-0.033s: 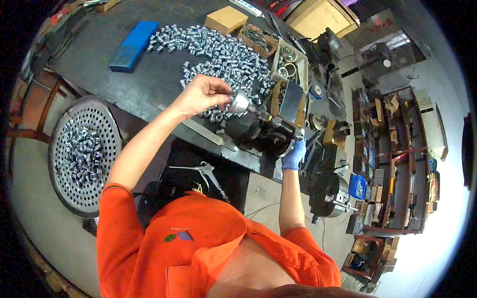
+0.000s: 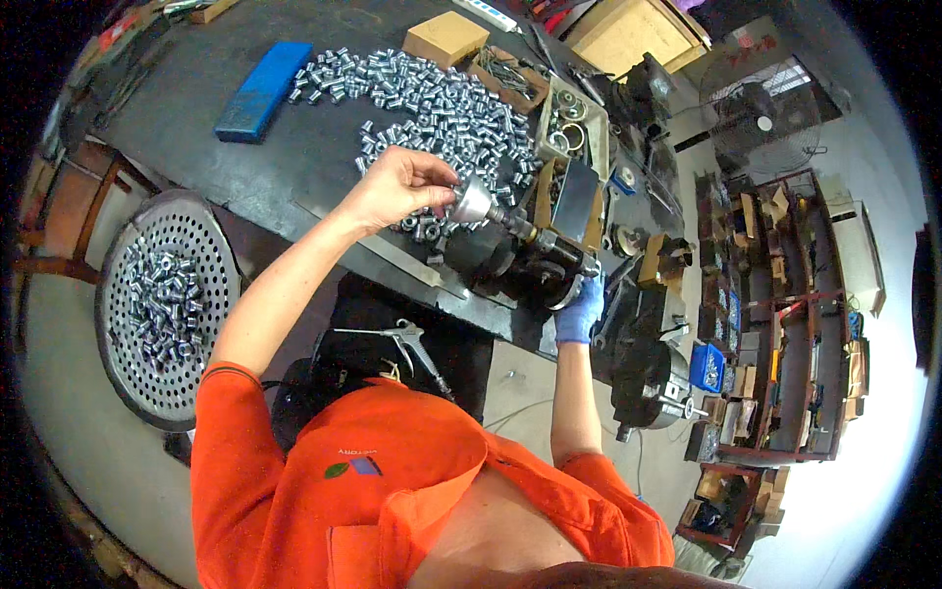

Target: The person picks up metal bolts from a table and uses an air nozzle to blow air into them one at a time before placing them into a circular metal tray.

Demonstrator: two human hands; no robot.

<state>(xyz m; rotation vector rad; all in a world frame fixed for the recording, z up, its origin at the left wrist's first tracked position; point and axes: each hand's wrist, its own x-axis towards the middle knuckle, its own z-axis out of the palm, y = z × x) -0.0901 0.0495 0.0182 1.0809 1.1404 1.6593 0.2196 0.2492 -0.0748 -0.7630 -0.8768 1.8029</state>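
Arms [image 2: 294, 270] reach forward, left fingers [image 2: 430, 167] at metal cone [image 2: 475, 200].

Chuck: we see a smooth silver cone [image 2: 473, 200], its wide end facing left, its narrow end meeting a dark shaft; its mouth is partly hidden from us.
Machine: we find a dark, greasy-looking metal body [image 2: 535, 265] behind the cone, with a brass-coloured ring [image 2: 531, 234] around the shaft.
Place: we see the machine at the near edge of the work surface [image 2: 186, 98], toward its right end.
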